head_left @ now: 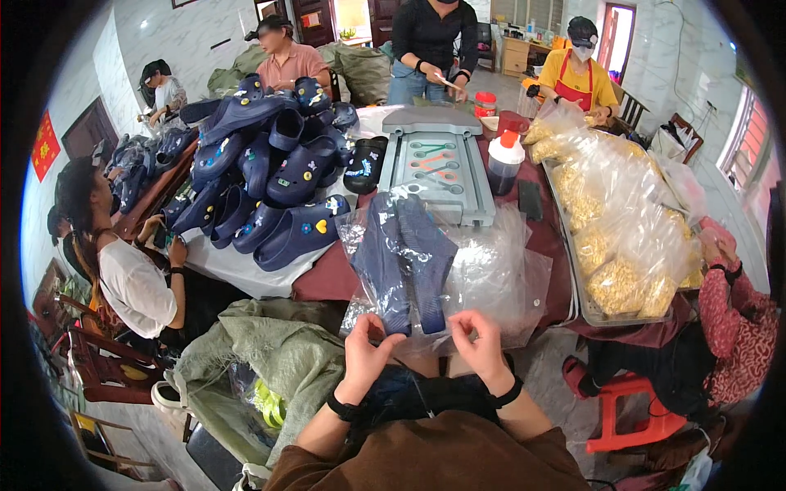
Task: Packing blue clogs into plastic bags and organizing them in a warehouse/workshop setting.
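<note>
Marble-patterned walls [696,57] surround a busy workroom; a maroon-covered tabletop [323,285] runs across the middle. Far left: red poster [46,147] on the wall. Nearer, a co-worker in a white top [135,286] sits facing the tabletop. Next, a tall heap of navy clogs [282,176], some with coloured charms, lies partly over a white sheet [282,278]. Below it, beside the wearer, a green woven sack [270,344] gapes, with bright yellow-green items [268,403] inside. One black clog [365,164] sits at the heap's right side.

Centre front: a clear bag [350,233] lies at the tabletop's near edge, with a navy pair [389,262] lengthwise inside, side by side. Left hand [366,352] is at its lower left corner, thumb extended inward, fingers curled. Behind the bag stands a grey plastic stand [438,139] with loop-ended shapes on its top. Right hand [481,348] is near the bag's lower right corner, thumb and fingers bent close together. Whether either hand grips the film cannot be told.

Right of the bag: loose clear plastic [495,270], a red-capped bottle [503,168], a dark flat rectangle [530,200]. Further right, a metal tray [575,286] carries bags of yellow pieces [618,282]; below, a red stool [622,409].
</note>
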### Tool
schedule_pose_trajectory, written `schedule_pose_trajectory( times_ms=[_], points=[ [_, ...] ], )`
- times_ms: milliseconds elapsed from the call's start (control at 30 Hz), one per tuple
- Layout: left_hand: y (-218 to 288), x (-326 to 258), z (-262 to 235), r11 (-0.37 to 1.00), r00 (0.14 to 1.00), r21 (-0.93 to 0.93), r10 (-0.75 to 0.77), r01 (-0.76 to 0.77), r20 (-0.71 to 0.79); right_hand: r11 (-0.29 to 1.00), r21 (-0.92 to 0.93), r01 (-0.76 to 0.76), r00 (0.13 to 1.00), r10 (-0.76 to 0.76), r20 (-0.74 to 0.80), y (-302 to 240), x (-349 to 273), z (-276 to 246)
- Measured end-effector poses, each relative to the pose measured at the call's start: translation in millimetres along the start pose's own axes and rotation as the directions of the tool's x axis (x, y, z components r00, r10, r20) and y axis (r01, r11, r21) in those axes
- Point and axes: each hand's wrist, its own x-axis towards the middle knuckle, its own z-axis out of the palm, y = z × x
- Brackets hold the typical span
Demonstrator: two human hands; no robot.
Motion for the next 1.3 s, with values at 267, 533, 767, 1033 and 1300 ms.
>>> schedule_pose_trajectory(
  times_ms=[267, 533, 767, 1033, 1300],
  points=[
    [-5, -4, 7, 0.998, 0.991, 0.029, -0.064, 0.061, 0.114, 0.951, -0.252, -0.18, 0.936, 0.086, -0.343, 7, 11, 5],
    [4, -4, 31, 0.92, 0.971, 0.314, 0.213, -0.236, 0.106, 0.96, 0.128, -0.25, 0.968, 0.249, 0.028, 6, -2, 4],
    [11, -10, 28, 0.95, 0.967, 0.291, -0.173, 0.113, 0.189, 0.819, 0.415, -0.396, 0.91, 0.292, 0.293, -9, 1, -3],
    [30, -8, 8, 0.95, 0.96, 0.298, 0.009, -0.095, 0.28, 0.845, 0.425, -0.326, 0.869, 0.091, 0.487, -64, 9, -8],
    [13, -5, 17, 0.96, 0.999, 0.28, 0.015, -0.005, -0.034, 0.966, 0.258, -0.015, 0.805, -0.141, 0.576, -66, 23, -3]
  ],
)
